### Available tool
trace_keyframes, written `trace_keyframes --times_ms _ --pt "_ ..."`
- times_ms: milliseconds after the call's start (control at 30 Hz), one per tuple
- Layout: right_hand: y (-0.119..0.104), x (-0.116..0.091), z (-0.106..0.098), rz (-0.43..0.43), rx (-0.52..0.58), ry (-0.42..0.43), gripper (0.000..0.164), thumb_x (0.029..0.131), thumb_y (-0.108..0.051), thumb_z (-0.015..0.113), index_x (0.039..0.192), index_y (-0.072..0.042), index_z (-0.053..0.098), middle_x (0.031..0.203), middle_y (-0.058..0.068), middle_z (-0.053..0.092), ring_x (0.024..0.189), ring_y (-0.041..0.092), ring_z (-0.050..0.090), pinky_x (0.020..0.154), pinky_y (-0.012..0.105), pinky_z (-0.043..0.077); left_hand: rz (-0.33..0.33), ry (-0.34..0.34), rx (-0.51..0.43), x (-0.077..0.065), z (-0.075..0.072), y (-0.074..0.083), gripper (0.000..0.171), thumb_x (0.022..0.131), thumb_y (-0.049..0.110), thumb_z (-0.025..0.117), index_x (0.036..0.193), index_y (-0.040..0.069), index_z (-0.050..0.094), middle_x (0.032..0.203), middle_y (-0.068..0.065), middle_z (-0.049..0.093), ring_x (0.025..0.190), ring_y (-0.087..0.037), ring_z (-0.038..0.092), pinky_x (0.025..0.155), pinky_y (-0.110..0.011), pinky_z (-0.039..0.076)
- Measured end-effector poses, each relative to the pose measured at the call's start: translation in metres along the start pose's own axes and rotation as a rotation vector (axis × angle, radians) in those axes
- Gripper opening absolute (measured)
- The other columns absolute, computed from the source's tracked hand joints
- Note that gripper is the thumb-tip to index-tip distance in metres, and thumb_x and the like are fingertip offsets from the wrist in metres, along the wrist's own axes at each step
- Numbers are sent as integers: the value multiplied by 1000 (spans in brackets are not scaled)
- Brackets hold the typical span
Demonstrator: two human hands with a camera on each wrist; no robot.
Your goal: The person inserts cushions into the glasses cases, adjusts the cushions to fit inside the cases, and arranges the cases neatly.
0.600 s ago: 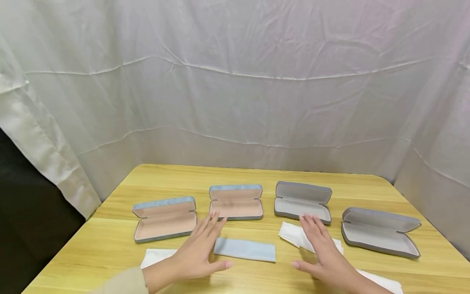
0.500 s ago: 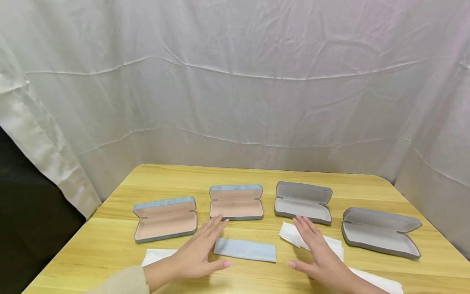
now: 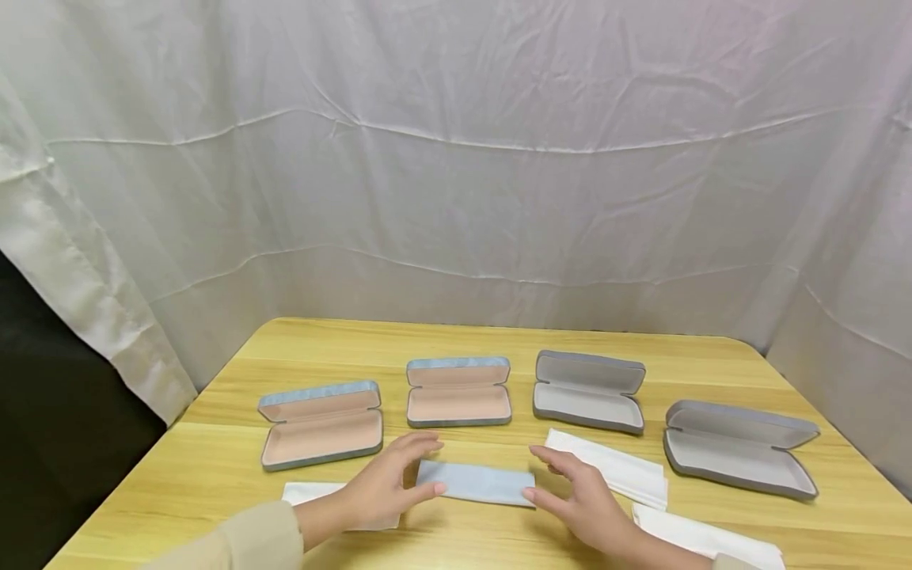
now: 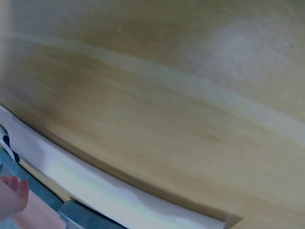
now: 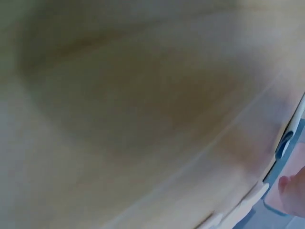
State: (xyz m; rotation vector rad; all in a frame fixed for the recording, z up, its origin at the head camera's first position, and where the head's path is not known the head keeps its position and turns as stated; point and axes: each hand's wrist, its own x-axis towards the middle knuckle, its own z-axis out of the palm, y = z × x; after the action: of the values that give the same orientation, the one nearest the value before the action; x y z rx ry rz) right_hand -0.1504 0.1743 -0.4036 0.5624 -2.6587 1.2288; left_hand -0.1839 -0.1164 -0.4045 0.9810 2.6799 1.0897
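A folded light-blue cloth (image 3: pixel 476 483) lies flat on the wooden table between my hands. My left hand (image 3: pixel 381 487) hovers at its left end, thumb and fingers apart, with the thumb tip over the cloth's edge. At the opposite end is my right hand (image 3: pixel 587 503), its thumb tip overlapping the cloth's right corner and its fingers loosely bent. Under the left wrist shows part of a white folded cloth (image 3: pixel 378 523). Two more white folded cloths, an upper one (image 3: pixel 613 465) and a lower one (image 3: pixel 705 537), lie beside my right hand and forearm.
Behind the cloths, two blue hinged glasses cases with pink lining, one at left (image 3: pixel 322 439) and one nearer the middle (image 3: pixel 459 404), stand open. Two grey cases, one at centre right (image 3: pixel 587 405) and one farther right (image 3: pixel 741 459), also stand open. A pale curtain (image 3: pixel 456 198) surrounds the table.
My right hand has moved left, off the white cloths, to the blue cloth's right end. My left hand has drawn back slightly, its fingers more bent. The cases look unmoved.
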Motion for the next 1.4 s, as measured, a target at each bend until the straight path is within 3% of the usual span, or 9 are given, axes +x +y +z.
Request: trace_keyframes --times_ms 167,367,600,800,1100,1400 --pt "0 4 8 98 25 0 50 79 -27 73 118 0 60 115 13 64 98 27 61 82 33 53 -27 5 -57 -1 1 -4 58 88 43 57 126 -1 52 131 -14 50 122 -33 47 98 -51 40" --pt "0 9 13 133 4 12 40 76 -19 75 109 0 64 102 6 67 88 18 61 75 23 51 -59 17 -72 1 1 -7 51 87 38 61 120 0 56 122 -9 56 113 -27 52 94 -42 45" --pt "1 14 16 179 -4 -27 30 75 -10 75 102 1 66 88 2 62 80 9 56 70 20 49 -80 59 -53 7 1 -8 36 85 25 66 111 0 62 107 -7 60 96 -21 56 81 -29 49" --pt "3 18 16 158 -59 -62 19 75 -3 73 92 -1 64 81 0 53 74 5 44 64 20 43 -95 73 -60 12 2 -5 25 82 14 70 100 -2 65 93 -6 60 80 -12 48 66 -21 44" --pt "0 23 17 227 -77 -111 17 74 2 70 81 -4 56 74 1 45 69 12 40 59 20 35 -94 51 -19 18 0 -5 23 77 9 74 94 -1 64 89 -6 59 77 -11 48 66 -20 44" --pt "-3 26 12 196 -77 -178 25 73 3 70 81 -4 48 70 1 42 64 11 38 56 20 32 -179 22 -40 20 -1 0 22 74 4 75 84 0 56 76 -2 49 69 -12 42 58 -20 36"
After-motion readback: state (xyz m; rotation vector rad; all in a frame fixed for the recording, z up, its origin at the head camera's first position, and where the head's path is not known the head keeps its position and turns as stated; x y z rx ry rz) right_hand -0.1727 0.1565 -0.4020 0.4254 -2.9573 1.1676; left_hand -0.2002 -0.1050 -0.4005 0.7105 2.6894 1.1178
